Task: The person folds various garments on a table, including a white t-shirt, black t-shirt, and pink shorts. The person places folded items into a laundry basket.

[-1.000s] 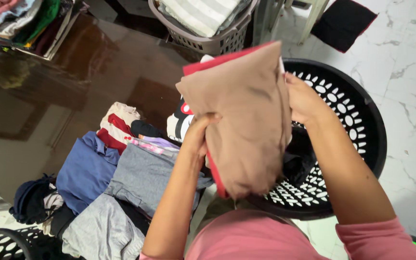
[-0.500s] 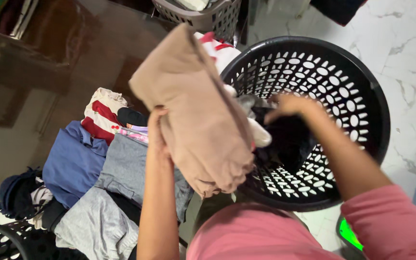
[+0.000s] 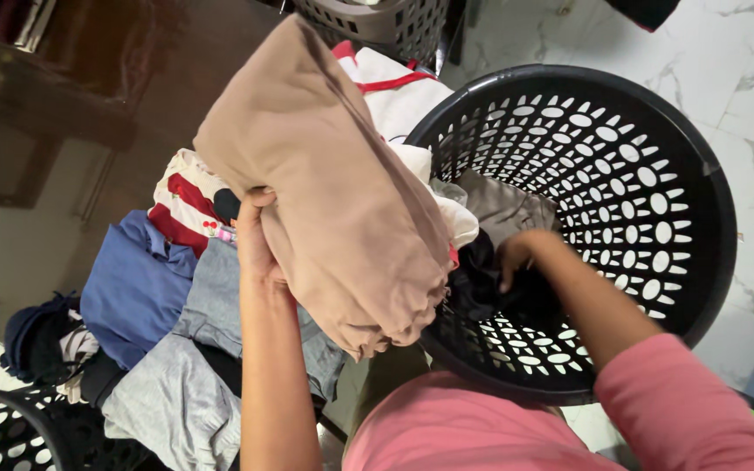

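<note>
Laundry sorting is partly done, as far as we can judge. We hold a folded tan cloth (image 3: pixel 342 201) up in our left hand (image 3: pixel 257 244), the fingers closed around its lower left edge, so that it hangs in the air above the clothes pile and the near rim of the black basket (image 3: pixel 709 174). A white garment with red trim (image 3: pixel 390 87) shows behind the tan cloth; we cannot tell whether the same hand carries it.

Our right hand (image 3: pixel 517 257) reaches down inside the basket, its fingers curled onto a dark garment (image 3: pixel 482 283) at the bottom; whether they have closed on it we cannot tell. A grey-brown piece (image 3: pixel 503 205) lies just beside it in the basket, so only a few items look left to take out.

To the left, several pieces already lie spread out: a blue shirt (image 3: pixel 133 288), a grey garment (image 3: pixel 220 301), a light grey one (image 3: pixel 172 406), a red and cream striped piece (image 3: pixel 185 205) and a dark navy bundle (image 3: pixel 37 336). A second black basket (image 3: pixel 2 427) shows at the lower left corner and a grey basket (image 3: pixel 377 22) stands at the top. The floor (image 3: pixel 743 52) is pale marble.
</note>
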